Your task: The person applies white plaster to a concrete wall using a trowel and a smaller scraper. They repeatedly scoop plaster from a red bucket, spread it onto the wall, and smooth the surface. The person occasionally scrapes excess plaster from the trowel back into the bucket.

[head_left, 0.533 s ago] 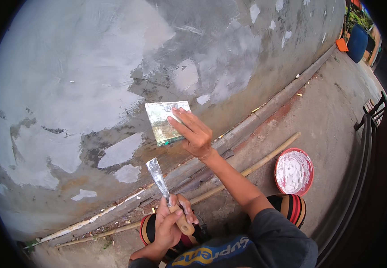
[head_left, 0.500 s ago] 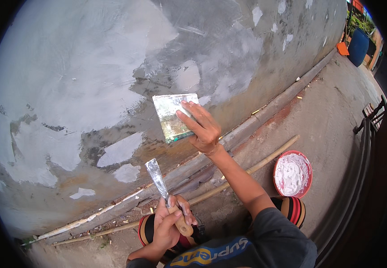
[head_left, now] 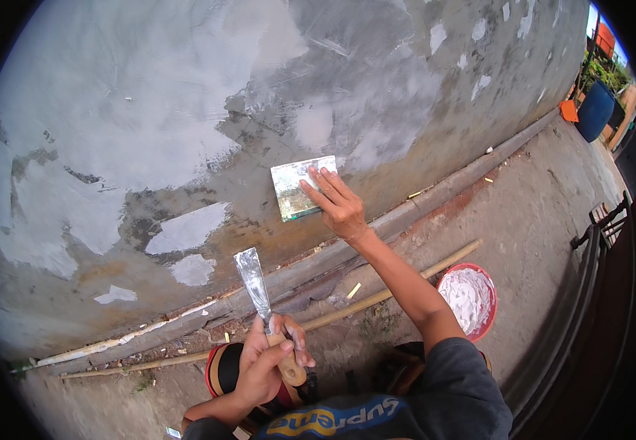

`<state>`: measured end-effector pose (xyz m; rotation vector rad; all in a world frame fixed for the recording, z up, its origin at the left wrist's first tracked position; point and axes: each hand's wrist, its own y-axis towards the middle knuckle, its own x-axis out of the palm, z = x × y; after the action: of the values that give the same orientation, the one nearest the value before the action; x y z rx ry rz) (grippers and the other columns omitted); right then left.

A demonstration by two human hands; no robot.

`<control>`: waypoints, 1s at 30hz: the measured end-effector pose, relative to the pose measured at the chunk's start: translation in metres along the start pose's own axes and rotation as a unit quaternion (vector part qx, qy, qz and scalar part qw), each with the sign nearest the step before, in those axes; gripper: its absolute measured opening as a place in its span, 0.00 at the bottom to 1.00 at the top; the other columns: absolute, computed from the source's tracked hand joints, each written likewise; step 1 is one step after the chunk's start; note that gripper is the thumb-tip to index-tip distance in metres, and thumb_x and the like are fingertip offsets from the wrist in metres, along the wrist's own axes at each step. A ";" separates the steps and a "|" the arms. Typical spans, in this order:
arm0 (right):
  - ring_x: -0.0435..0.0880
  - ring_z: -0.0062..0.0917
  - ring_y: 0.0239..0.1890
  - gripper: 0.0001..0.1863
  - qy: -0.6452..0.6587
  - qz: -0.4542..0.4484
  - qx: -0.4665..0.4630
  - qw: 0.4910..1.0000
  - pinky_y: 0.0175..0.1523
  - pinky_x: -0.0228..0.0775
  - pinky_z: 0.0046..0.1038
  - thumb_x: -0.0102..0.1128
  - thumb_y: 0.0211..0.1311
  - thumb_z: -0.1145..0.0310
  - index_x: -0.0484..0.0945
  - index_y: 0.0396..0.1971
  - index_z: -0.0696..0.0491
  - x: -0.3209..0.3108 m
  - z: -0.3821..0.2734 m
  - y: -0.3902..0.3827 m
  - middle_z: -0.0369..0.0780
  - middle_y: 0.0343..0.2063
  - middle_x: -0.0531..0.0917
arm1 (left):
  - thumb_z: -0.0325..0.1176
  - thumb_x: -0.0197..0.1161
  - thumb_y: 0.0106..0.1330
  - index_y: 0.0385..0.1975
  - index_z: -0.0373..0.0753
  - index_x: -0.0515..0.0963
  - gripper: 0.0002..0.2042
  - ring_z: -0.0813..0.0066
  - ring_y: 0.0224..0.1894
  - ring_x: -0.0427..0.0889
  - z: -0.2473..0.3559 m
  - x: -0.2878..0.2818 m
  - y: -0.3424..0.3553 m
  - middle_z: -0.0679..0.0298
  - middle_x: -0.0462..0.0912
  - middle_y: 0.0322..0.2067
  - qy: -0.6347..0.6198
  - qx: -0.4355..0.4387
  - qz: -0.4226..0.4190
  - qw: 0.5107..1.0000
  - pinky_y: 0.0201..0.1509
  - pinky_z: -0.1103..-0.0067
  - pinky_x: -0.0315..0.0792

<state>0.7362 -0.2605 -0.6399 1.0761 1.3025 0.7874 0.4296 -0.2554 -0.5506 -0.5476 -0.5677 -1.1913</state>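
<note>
My right hand [head_left: 344,209] presses a flat, square filling blade [head_left: 294,192] against the grey wall [head_left: 164,110], fingers spread over its back and thumb out of sight. White filler smears cover the blade, and its lower edge shows green. Down to the left, my left hand [head_left: 261,370] is wrapped round the wooden handle of a putty knife [head_left: 253,282]. The knife's filler-coated metal blade points up, apart from the wall. Pale filler patches [head_left: 187,229] lie across the wall around the square blade.
A red bowl [head_left: 492,314] of white filler stands on the ground right of my right arm. A long pole [head_left: 347,306] lies along the wall's foot, beside a raised ledge [head_left: 443,176]. Farther off are a blue barrel [head_left: 595,110] and dark metal railings [head_left: 589,249].
My right hand has slid the square blade a little to the right along the wall. The left hand keeps its hold on the putty knife, and the whole view has shifted slightly.
</note>
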 end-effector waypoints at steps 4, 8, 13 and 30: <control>0.79 0.33 0.55 0.34 -0.003 0.069 0.019 0.997 0.58 0.73 0.33 0.51 0.41 0.88 0.80 0.53 0.49 -0.024 -0.004 0.043 0.39 0.55 0.79 | 0.23 0.51 0.65 0.41 0.43 0.58 0.11 0.72 0.33 0.76 0.001 0.005 -0.002 0.57 0.70 0.36 0.001 0.005 -0.002 1.000 0.43 0.69 0.77; 0.79 0.33 0.48 0.39 -0.064 0.154 0.142 0.976 0.49 0.75 0.29 0.54 0.36 0.87 0.76 0.57 0.50 -0.020 0.001 0.085 0.40 0.57 0.78 | 0.23 0.51 0.65 0.41 0.43 0.58 0.11 0.72 0.34 0.76 -0.002 0.010 0.000 0.57 0.70 0.37 0.000 -0.004 -0.013 1.000 0.43 0.69 0.76; 0.77 0.30 0.40 0.41 -0.024 0.112 0.156 0.981 0.46 0.72 0.26 0.57 0.33 0.85 0.76 0.58 0.50 0.021 -0.058 0.058 0.38 0.56 0.79 | 0.24 0.52 0.65 0.40 0.43 0.57 0.11 0.72 0.34 0.75 -0.005 0.009 0.006 0.57 0.70 0.36 -0.004 -0.014 -0.014 1.000 0.43 0.69 0.76; 0.73 0.33 0.41 0.38 0.097 0.088 0.182 0.974 0.44 0.68 0.29 0.57 0.40 0.85 0.72 0.60 0.55 0.018 -0.095 0.074 0.40 0.53 0.77 | 0.23 0.51 0.64 0.40 0.43 0.57 0.11 0.72 0.33 0.76 -0.002 0.002 0.007 0.57 0.70 0.36 -0.007 -0.015 -0.007 1.000 0.44 0.68 0.76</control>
<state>0.6544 -0.2021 -0.5716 1.4507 1.5734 0.8197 0.4374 -0.2560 -0.5513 -0.5788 -0.5676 -1.2125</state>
